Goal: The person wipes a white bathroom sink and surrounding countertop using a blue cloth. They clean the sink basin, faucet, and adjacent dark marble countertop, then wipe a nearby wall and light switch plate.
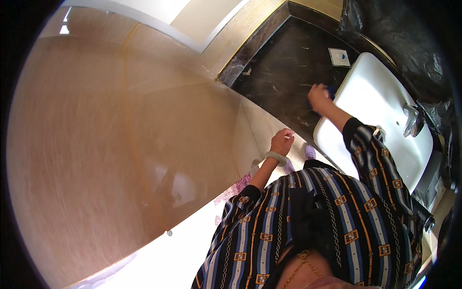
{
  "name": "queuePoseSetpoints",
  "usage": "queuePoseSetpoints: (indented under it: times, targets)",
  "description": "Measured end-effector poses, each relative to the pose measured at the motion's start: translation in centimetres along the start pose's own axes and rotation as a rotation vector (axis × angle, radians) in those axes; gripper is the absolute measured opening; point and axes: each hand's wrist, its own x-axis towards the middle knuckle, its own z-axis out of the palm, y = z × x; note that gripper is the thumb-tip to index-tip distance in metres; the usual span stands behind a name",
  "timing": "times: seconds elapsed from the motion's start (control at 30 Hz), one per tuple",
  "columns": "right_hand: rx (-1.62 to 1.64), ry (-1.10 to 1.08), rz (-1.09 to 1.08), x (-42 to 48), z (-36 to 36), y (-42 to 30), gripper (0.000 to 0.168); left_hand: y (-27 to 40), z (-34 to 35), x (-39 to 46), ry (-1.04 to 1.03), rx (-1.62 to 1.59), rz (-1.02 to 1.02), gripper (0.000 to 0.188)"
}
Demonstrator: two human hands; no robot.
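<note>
My right hand (319, 98) is over the dark marble countertop (281, 68), beside the left rim of the white washbasin (375, 97). Its fingers close around a blue item (330, 91), mostly hidden and perhaps a cloth or sponge. The hand is slightly blurred. My left hand (282, 142) hangs near the counter's front edge, its fingers loosely curled and a pale bangle around the wrist. Something white shows among those fingers, but I cannot tell whether it is held or is the bright floor behind.
A chrome faucet (410, 121) stands at the basin's far side. A white square plate (339, 57) with a blue mark lies on the counter behind the basin. Black plastic sheeting (397, 32) hangs along the right. A glossy brown panelled surface (108, 126) fills the left.
</note>
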Motion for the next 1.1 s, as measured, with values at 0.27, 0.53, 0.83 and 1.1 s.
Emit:
queuePoseSetpoints:
  times: [0.27,0.53,0.83,1.1]
  targets:
    - [0.494,0.121,-0.255,-3.7,1.0,-5.1,0.052,1.9,0.9,-0.5,0.000,0.054,0.083,0.021]
    - [0.530,0.012,0.161,-0.6,1.8,2.5,0.079,2.4,2.5,-0.2,-0.041,0.098,0.151,0.020]
    - [0.199,0.384,-0.337,-1.0,-0.7,0.7,0.107,1.6,2.5,-0.8,-0.063,0.079,0.160,0.018]
    - [0.036,0.486,0.157,5.3,-6.1,9.8,0.074,2.4,2.6,-1.3,0.034,0.091,0.143,0.018]
